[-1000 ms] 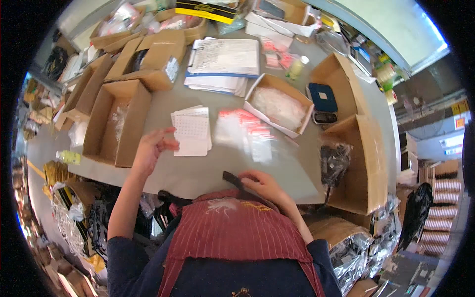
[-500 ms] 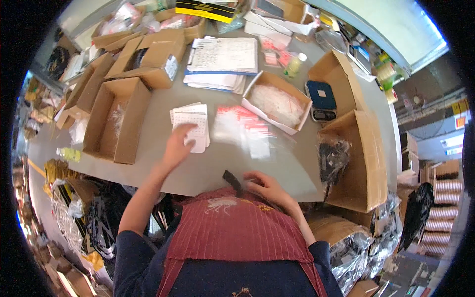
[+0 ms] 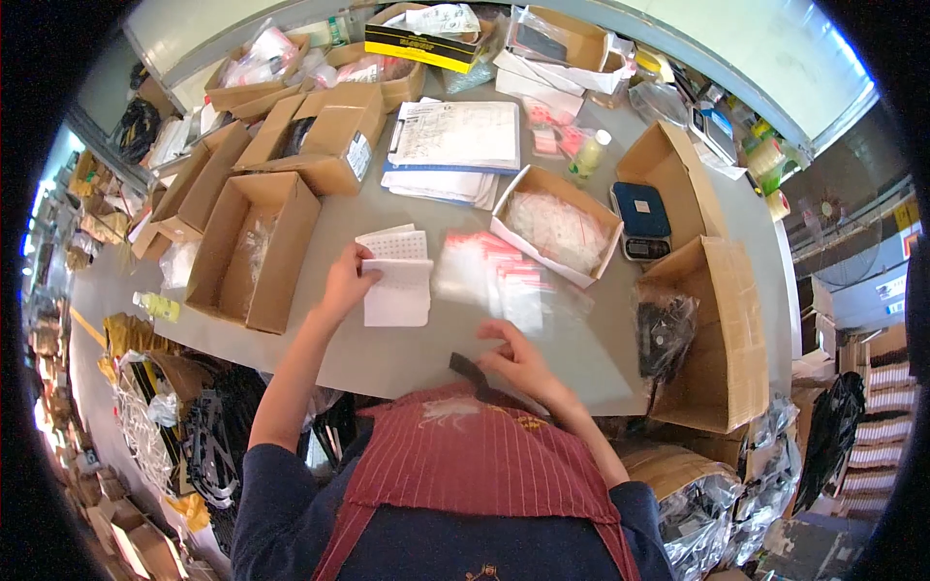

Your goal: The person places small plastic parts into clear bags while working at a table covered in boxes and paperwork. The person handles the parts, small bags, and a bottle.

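My left hand (image 3: pixel 347 281) pinches the left edge of a white paper sheet (image 3: pixel 397 293), whose front face looks blank. Behind it lie more white printed sheets (image 3: pixel 399 242), with rows of small marks. Close to the table's front edge, my right hand (image 3: pixel 523 363) is raised with thumb and index finger apart, nothing visible between them. A black strip (image 3: pixel 469 372) stands by the apron, just left of that hand. Clear plastic zip bags (image 3: pixel 499 281) with red edges lie spread out to the right of the sheets.
A white box (image 3: pixel 557 218) of clear bags sits beyond the spread ones. Open cardboard boxes stand left (image 3: pixel 254 252) and right (image 3: pixel 712 334), the right one holding a black bagged item (image 3: pixel 666 334). Farther back are a clipboard (image 3: pixel 455 136), a bottle (image 3: pixel 589 155) and a small scale (image 3: pixel 641 218).
My left hand has gone from reaching over the sheets to gripping one at its edge, turning up a blank face. My right hand has lifted slightly. The whole view has shifted a little.
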Motion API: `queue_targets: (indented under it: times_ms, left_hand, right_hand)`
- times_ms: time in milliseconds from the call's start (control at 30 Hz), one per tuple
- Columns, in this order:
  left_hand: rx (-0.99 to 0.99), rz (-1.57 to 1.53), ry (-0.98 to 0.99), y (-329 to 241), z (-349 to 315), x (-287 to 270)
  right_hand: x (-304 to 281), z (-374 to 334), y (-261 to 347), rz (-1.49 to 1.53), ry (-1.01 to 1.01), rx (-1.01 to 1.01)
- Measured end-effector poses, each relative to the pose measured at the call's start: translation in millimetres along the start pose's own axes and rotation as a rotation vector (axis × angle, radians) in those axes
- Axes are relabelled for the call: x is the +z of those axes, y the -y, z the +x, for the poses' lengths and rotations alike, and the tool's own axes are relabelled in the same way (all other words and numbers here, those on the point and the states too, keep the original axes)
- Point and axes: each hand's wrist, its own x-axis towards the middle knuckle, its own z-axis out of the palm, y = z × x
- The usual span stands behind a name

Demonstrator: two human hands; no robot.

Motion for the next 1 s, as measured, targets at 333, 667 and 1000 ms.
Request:
queue_targets:
  times_ms: [333,667,1000]
  left_hand:
    - [-0.003,-0.738,0.255,-115,-69,2]
    - [-0.024,-0.694,0.175,-133,-73,16]
    - [-0.078,-0.95,0.247,-155,-69,18]
  right_hand:
    - [0,23,83,-0.534,-0.167,-0.419]
    - [-20,16,69,-0.095,-0.111,-0.196]
    - [-28,5,60,0.061,-0.177,-0.212]
